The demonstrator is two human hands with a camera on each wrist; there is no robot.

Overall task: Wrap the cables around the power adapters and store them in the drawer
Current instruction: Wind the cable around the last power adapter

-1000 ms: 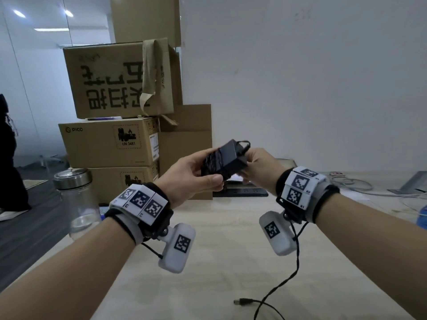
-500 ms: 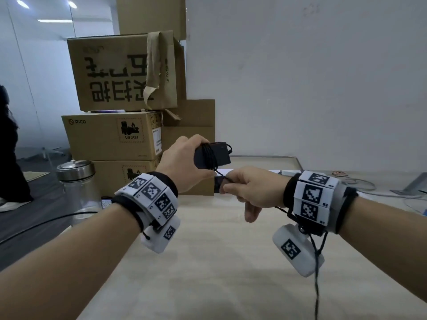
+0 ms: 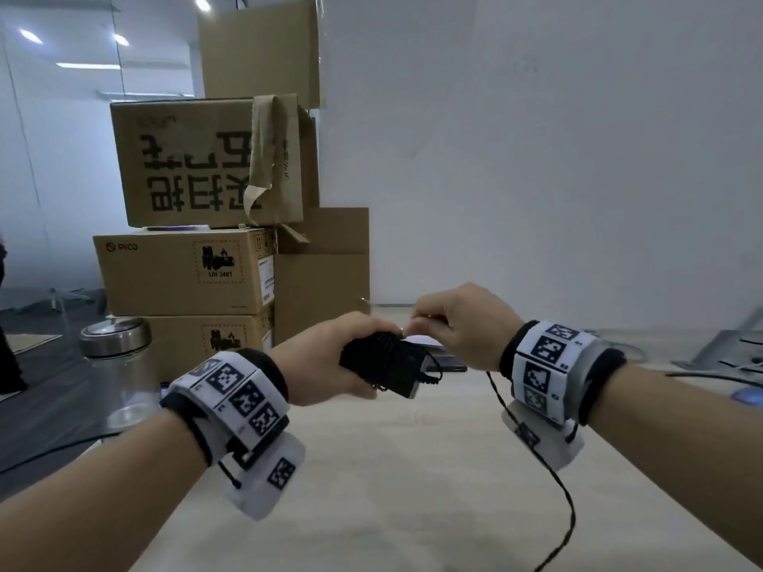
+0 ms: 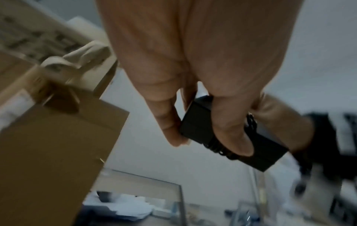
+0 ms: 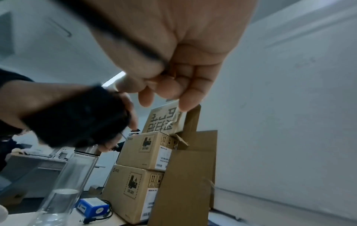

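My left hand (image 3: 330, 361) grips a black power adapter (image 3: 388, 365) above the table, with several turns of black cable around its middle. In the left wrist view the fingers (image 4: 231, 137) curl round the adapter (image 4: 197, 120) over the wound cable (image 4: 251, 123). My right hand (image 3: 421, 326) is just above the adapter's top edge and pinches the cable between thumb and fingers. The loose cable (image 3: 557, 489) hangs from that hand past the right wrist to the lower frame edge. In the right wrist view the cable (image 5: 135, 42) crosses the palm, and the adapter (image 5: 77, 122) is a blurred dark block.
Stacked cardboard boxes (image 3: 186, 274) stand at the table's back left. A glass jar with a metal lid (image 3: 119, 365) is beside them. A small blue box (image 5: 92, 208) lies at the jar's foot. The light wooden table (image 3: 392, 489) stretches below my hands.
My right hand was below the adapter pulling the cable half a second ago. It has now come up over the adapter's top with the cable. My left hand turned the adapter and lowered it.
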